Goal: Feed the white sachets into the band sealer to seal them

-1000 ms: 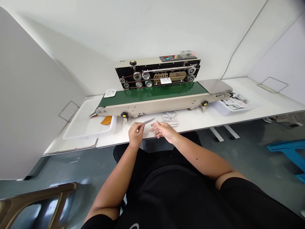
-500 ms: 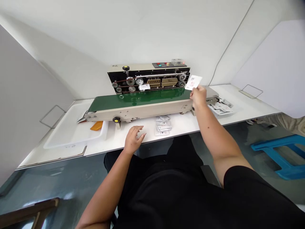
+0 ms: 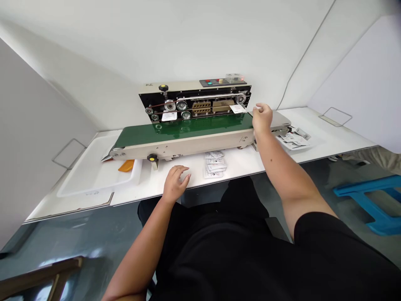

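We see a flat white packet at the right-hand part of the sealing machine, its rear edge against the machine's front and its body leaning out above the green belt. It is small and roughly rectangular, pale all over, with a patch of faint reddish print; we find the lettering too small to read.

Our right hand is just beside it, in front of the place where the belt meets the smooth grey plate. Its fingers are loosely bent, and a gap shows between them and the packet. Some of them are hidden, so we cannot tell how wide they stand or whether they grip anything. Our left hand hovers by the near edge of the white bench, thumb and fingers spread apart in a curve with nothing between them.

A second packet, white with dark print, sits at the machine's left-hand rollers. Near our left hand, below the belt, we see an overlapping row of packets on the bench, flat and whitish with lines of fine dark print. More packets lie heaped beyond the plate.
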Tool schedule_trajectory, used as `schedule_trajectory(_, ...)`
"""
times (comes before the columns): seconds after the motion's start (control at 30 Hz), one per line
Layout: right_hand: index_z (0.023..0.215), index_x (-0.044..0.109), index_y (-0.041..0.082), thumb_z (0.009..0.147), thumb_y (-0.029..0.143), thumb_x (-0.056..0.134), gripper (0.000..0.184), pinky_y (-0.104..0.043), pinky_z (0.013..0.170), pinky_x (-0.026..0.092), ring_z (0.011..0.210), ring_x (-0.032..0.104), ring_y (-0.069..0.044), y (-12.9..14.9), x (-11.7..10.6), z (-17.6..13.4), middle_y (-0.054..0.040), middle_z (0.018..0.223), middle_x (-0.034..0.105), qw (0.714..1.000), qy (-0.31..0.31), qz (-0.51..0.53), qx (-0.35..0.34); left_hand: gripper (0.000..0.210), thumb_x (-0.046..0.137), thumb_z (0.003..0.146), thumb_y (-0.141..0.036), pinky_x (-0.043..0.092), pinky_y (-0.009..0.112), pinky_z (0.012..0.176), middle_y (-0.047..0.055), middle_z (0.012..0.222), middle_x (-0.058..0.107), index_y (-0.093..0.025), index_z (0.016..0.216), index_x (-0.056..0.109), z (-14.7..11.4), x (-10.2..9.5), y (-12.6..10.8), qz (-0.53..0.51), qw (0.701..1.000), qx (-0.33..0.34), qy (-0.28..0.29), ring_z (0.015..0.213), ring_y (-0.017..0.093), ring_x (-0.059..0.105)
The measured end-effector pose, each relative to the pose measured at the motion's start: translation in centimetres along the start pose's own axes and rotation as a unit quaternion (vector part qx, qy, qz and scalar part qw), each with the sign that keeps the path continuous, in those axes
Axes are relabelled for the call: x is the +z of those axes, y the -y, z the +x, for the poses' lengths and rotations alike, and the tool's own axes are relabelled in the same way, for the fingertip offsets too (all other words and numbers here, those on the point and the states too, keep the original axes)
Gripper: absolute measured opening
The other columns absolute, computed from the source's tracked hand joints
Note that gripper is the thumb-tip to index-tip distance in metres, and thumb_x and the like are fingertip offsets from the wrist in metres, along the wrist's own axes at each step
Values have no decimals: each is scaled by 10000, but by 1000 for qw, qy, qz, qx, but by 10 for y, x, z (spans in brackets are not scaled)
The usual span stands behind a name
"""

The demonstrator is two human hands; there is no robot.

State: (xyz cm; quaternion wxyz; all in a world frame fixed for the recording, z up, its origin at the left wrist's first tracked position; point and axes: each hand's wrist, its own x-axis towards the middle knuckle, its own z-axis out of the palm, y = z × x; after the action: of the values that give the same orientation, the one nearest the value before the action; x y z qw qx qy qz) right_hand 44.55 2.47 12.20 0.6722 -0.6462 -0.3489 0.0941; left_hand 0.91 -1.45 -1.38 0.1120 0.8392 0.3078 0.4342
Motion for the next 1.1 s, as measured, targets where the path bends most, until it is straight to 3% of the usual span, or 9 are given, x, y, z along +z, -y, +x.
schedule_trajectory(0.07, 1132, 697, 188, 980, 258, 548, 224, -303, 767, 549, 809, 617, -165, -16, -3, -55, -40, 913, 658, 990, -12, -60, -127, 181, 642, 1011, -311, 571, 446, 937, 103, 1119, 723, -234, 1164, 699, 1, 1, -1, 3, 1000, 12, 15, 1051, 275, 682)
schedule_trajectory(0.2, 1161, 769, 221, 981, 290, 557, 287, -444, 980, 565, 1017, 677, -262, -51, -2, -163, -93, 1081, 757, 936, 223, -172, -209, 231, 647, 1012, -352, 549, 494, 1023, 111, 1152, 735, -224, 1195, 708, 3, 3, -4, 19, 997, 23, 68, 1121, 301, 674)
schedule_trajectory(0.3, 1322, 744, 232, 988, 353, 592, 386, -545, 1152, 483, 1340, 572, -342, -67, 10, -204, -116, 1397, 695, 890, 313, -255, -212, 328, 651, 1014, -406, 531, 518, 1086, 123, 1282, 714, -221, 1281, 693, 4, 2, -8, 36, 991, 39, 120, 1211, 314, 653)
schedule_trajectory(0.5, 1375, 736, 219, 1022, 401, 598, 420, -569, 1149, 483, 1350, 563, -369, -56, 44, -236, -124, 1497, 638, 853, 350, -314, -227, 682, 707, 967, -560, 430, 579, 1241, 148, 1613, 540, -226, 1540, 550, 6, 3, -10, 58, 973, 97, 201, 1496, 372, 496)
schedule_trajectory(0.63, 1438, 694, 238, 1030, 420, 599, 457, -570, 1144, 483, 1385, 536, -369, -48, 53, -251, -88, 1564, 595, 842, 382, -294, -244, 666, 713, 969, -549, 420, 588, 1253, 137, 1595, 569, -234, 1537, 567, 4, 6, -8, 67, 968, 88, 225, 1513, 370, 494)
schedule_trajectory(0.8, 1422, 695, 221, 1021, 427, 619, 457, -581, 1159, 463, 1367, 537, -372, -56, 50, -250, -109, 1525, 621, 860, 368, -267, -231, 782, 784, 904, -601, 436, 588, 1240, 149, 1549, 613, -229, 1551, 550, 5, 6, -7, 22, 971, 117, 209, 1475, 365, 539)
schedule_trajectory(0.9, 1479, 636, 216, 1024, 381, 590, 486, -566, 1167, 464, 1354, 552, -353, -61, 48, -247, -119, 1490, 639, 883, 354, -228, -207, 637, 775, 940, -521, 499, 578, 1174, 150, 1434, 696, -227, 1482, 618, 5, 5, -6, -5, 975, 129, 178, 1372, 349, 626)
schedule_trajectory(1.03, 1459, 632, 245, 1034, 375, 528, 457, -550, 1146, 483, 1330, 579, -327, -67, 44, -243, -112, 1426, 667, 910, 341, -168, -163, 247, 682, 1033, -356, 605, 475, 977, 105, 1140, 814, -237, 1232, 765, 1, 7, -4, -46, 981, 130, 136, 1074, 268, 759)
schedule_trajectory(1.1, 1435, 642, 248, 1029, 398, 525, 448, -550, 1138, 489, 1331, 579, -324, -68, 42, -241, -110, 1405, 673, 917, 342, -143, -146, 170, 655, 1050, -313, 614, 439, 928, 85, 1077, 826, -246, 1120, 794, -1, 7, -3, -68, 984, 127, 100, 1006, 240, 769)
